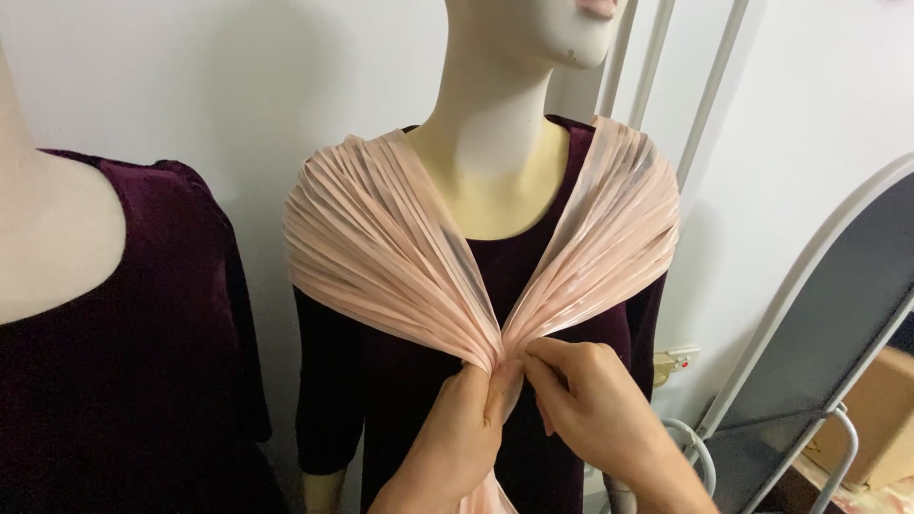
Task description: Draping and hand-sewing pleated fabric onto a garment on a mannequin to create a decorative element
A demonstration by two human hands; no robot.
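Two mannequins in view, each in a dark plum velvet dress: one mannequin (519,114) at centre, a second mannequin (57,238) cut off at the left edge; one pleated pink shawl (381,238), draped over both shoulders of the centre figure, its two halves fanned wide at the top and narrowing downward to a single gathered point at mid-chest; pleats running along the length of the cloth, long axis of each half slanting inward and down, forming a V over the velvet dress (562,305); a tail of the same fabric hanging straight below the gather, partly hidden behind the wrists. Two hands at the gather: left hand (466,428) closed around the bunched fabric from below, fingers together and clamped on the cloth; right hand (595,400) alongside and touching it, fingertips (538,354) pinched together on the gather from the right. To the right, one tall mirror (828,314) in a white frame leaning at a tilt; one cardboard box (881,419) behind it near the floor; white wall behind everything.
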